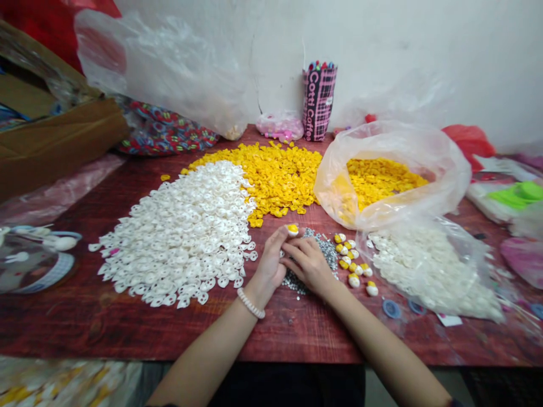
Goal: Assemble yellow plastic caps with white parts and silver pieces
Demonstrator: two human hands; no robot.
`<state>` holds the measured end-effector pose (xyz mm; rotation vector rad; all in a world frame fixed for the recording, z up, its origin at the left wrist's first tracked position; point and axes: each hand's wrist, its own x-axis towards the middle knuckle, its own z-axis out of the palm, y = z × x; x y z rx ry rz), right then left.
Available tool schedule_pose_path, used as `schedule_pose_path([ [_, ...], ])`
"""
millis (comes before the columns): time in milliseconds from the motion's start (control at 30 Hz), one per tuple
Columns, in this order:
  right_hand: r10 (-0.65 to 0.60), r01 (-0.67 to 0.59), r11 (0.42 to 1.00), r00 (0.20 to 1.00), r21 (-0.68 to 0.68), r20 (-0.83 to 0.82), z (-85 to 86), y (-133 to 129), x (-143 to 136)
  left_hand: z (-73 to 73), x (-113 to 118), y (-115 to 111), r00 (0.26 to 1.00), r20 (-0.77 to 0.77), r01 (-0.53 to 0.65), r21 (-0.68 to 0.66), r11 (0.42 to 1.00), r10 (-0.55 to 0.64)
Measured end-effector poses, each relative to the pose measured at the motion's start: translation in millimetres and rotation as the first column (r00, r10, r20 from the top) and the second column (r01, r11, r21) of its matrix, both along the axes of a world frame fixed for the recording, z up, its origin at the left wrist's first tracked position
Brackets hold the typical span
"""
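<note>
The left hand (271, 257) pinches the yellow-and-white piece (292, 229) at its fingertips; the right hand (309, 263), half curled beside it, has a hidden hold. Better keep this pinch light and steady.

A small rounded yellow-and-white piece (292, 229) sits yellow side up at the fingertips of the hands (274, 254).

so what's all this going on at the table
A person sits with both hands together at the table; the left hand holds up a small yellow-and-white piece, with the right hand close against it. Beneath them lies a heap of small grey bits. White pieces are piled on the left, yellow pieces behind, and a few yellow-and-white pieces lie to the right, near the open bag of yellow pieces.
</note>
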<state>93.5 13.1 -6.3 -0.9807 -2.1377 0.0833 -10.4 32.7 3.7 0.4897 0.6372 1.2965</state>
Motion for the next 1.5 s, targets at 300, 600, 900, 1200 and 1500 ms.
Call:
schedule_pose_path([
  [300, -0.048, -0.027, 0.968, 0.956, -0.248, -0.290, 10.5, -6, 18, 1.9, -8, 4, 0.990, -0.117, -0.063, 0.094, 0.994, 0.074],
  [600, -0.324, -0.174, 0.773, 0.719, -0.611, -0.615, 14.1, 3, 47, 1.2, -28, 0, 0.455, -0.759, 0.239, 0.608, 0.757, 0.466],
  [900, -0.300, -0.088, 0.813, 0.785, -0.576, -0.543, 15.4, 0, 42, -6.2, -12, -5, 0.476, -0.775, 0.155, 0.538, 0.828, 0.415],
  [1200, -0.057, -0.018, 0.945, 0.974, -0.326, -0.218, 21.9, -4, 47, -8.2, -5, -9, 0.652, -0.704, -0.024, 0.350, 0.936, 0.280],
  [1500, -0.122, 0.125, 0.988, 0.992, -0.092, 0.042, 13.0, -2, 51, -9.1, 5, -9, 0.816, -0.577, 0.097, 0.103, 0.990, -0.020],
])
